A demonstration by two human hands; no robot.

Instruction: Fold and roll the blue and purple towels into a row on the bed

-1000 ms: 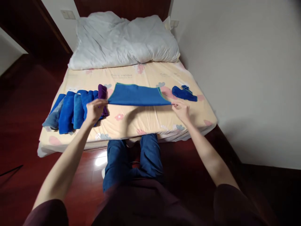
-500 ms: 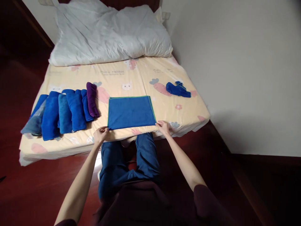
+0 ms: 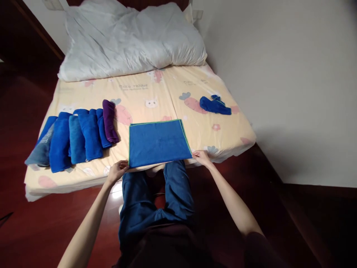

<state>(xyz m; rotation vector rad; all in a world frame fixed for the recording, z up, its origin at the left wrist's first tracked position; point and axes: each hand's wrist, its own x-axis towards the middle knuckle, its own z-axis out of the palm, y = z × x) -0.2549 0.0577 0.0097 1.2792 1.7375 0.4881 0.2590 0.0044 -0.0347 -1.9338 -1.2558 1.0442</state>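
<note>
A blue towel (image 3: pixel 158 143) with green edging lies folded into a flat rectangle at the front of the bed. My left hand (image 3: pixel 118 171) pinches its near left corner. At the near right corner, the fingers of my right hand (image 3: pixel 202 157) are closed on the same towel. To the left, several rolled or folded towels stand in a row, among them a bright blue one (image 3: pixel 60 141), a teal one (image 3: pixel 77 139) and a purple one (image 3: pixel 109 121). A crumpled blue cloth (image 3: pixel 214 105) rests on the right side of the bed.
The bed (image 3: pixel 150 93) has a yellow sheet printed with rabbits and carrots. A bulky white quilt (image 3: pixel 131 41) covers its far end. On the right is a pale wall (image 3: pixel 292 93); the floor (image 3: pixel 36 230) is dark red.
Both hands have drawn the folded towel nearer to me, so its near edge now lies at the front edge of the bed. The view has also shifted slightly.
</note>
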